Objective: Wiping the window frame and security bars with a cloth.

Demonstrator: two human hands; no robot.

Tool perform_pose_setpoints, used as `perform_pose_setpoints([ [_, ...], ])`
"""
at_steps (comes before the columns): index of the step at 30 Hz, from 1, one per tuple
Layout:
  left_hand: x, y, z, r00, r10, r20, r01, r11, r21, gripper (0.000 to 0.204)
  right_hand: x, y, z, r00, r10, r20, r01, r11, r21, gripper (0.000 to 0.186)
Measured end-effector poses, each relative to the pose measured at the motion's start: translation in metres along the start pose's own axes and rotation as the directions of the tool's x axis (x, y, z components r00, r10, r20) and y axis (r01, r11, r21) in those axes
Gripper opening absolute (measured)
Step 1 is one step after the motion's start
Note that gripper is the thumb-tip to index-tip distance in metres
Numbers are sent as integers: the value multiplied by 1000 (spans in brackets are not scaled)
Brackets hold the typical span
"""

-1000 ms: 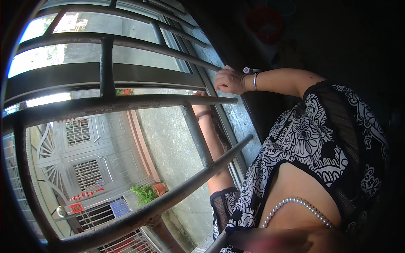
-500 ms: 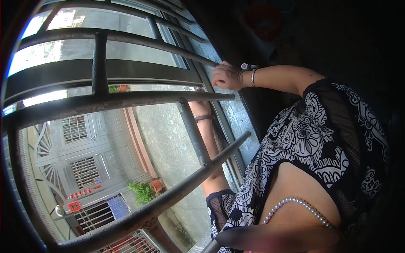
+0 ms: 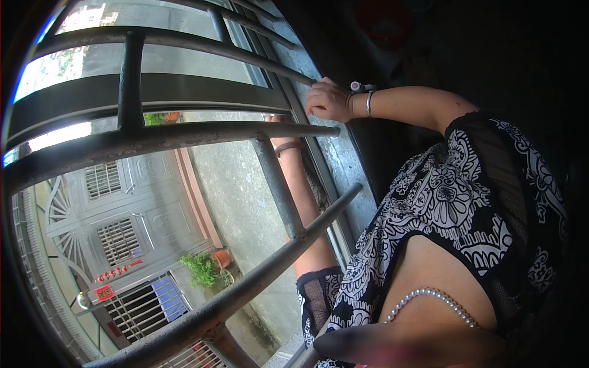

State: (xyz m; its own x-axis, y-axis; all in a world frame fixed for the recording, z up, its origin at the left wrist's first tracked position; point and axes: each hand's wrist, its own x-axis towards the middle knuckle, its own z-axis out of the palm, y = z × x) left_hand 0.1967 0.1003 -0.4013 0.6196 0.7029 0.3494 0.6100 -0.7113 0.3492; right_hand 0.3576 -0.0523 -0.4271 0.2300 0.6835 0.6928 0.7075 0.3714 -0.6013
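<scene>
My right hand (image 3: 329, 101) is at the window sill beside the end of a metal bar. Its fingers curl down against the sliding window frame (image 3: 299, 113), and what they grip, if anything, is hidden. A silver bangle (image 3: 368, 104) and a dark band with a round pinkish-white piece (image 3: 356, 86) circle that wrist. Reaching outside between the bars, my left hand (image 3: 280, 126) touches the frame from the other side, near its bottom corner. A bar crosses in front of it and hides most of its fingers. That wrist wears a brown bracelet (image 3: 288, 147).
Thick grey security bars (image 3: 196, 130) stand between my arms. The pale sill (image 3: 334, 150) runs along my patterned black-and-white top. Outside lie a concrete yard, a grey metal gate (image 3: 153, 196) and a potted plant (image 3: 199, 270). A red basin (image 3: 383, 27) sits in the dark indoors.
The view has shifted slightly, so the bars and yard appear higher and further left. My left hand has slid a little along the frame; my right hand stays at the sill.
</scene>
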Motion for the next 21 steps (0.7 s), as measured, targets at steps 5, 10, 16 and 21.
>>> perform_pose_setpoints([
  [5,16,1,-9,990,35,137,-10,984,-181,22,7,3,-3,1000,0,-10,0,1000,-2,9],
  [10,3,14,-23,941,-6,338,-89,961,263,24,5,8,9,1000,-4,-9,4,1000,-26,10],
  [16,-71,-17,-77,906,106,409,-170,978,122,12,11,-3,34,998,-34,-51,32,999,-42,11],
  [21,-150,-13,-129,912,132,388,-114,991,-68,8,13,-12,31,997,7,-77,-11,998,-57,12],
])
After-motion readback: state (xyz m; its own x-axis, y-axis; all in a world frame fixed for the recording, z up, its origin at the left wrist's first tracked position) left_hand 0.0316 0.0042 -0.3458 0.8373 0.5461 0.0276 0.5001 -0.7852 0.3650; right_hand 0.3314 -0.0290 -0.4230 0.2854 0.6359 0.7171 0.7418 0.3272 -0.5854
